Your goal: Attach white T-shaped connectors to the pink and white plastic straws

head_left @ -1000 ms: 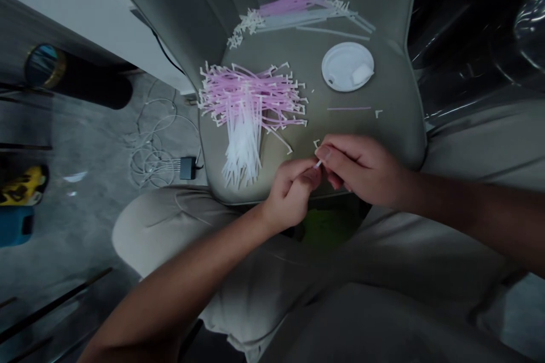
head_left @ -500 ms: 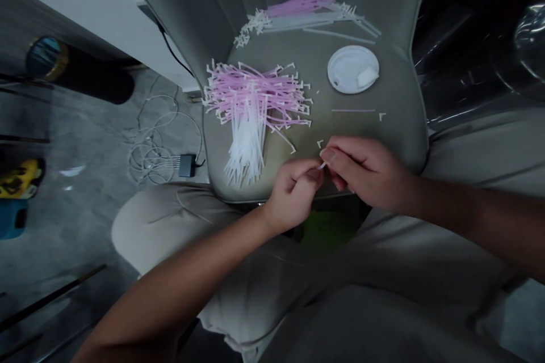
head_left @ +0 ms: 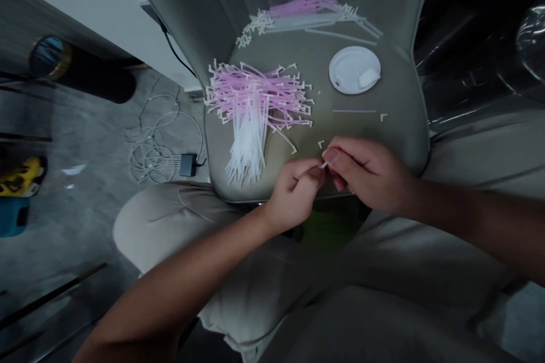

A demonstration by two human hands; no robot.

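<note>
- Head view swung slightly; grey seat (head_left: 400, 125) and pink-and-white straw pile (head_left: 255, 102) sit further right in frame.
- White plastic cup lid (head_left: 355, 70): further right, slightly lower.
- Right hand (head_left: 370, 173) and pinched white straw piece (head_left: 324, 164): further right.
- Yellow object (head_left: 21, 173) at left edge: higher.
- Blue container (head_left: 12, 216): higher, narrower in frame.

Dim, soft light; edges warped, corners seemingly blurred.

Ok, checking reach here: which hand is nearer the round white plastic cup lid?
The right hand is nearer, below the round white plastic cup lid. The left hand is farther, lower and leftward of it.
</note>
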